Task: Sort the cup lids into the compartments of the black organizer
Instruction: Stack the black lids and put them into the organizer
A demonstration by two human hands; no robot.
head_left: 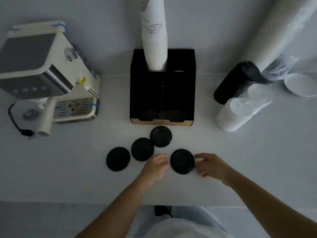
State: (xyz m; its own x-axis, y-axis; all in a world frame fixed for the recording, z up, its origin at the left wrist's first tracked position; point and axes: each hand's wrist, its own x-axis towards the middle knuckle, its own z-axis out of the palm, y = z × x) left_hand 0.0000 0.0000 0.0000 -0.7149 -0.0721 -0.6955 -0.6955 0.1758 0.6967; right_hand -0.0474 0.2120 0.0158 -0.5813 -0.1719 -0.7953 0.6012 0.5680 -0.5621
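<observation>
2 hands (181, 166), 4 blk lids (182, 161).

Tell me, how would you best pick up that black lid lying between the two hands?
Pinch the lid by its thin outer rim, from its left and right edges. It lies flat on the counter, and the left hand and right hand already flank it.

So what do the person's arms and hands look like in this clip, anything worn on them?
Both forearms are bare up to the frame edge: no sleeves, gloves, watch or rings can be made out on the left hand or the right hand. The only clothing in view is a light, whitish garment at the bottom edge.
</observation>
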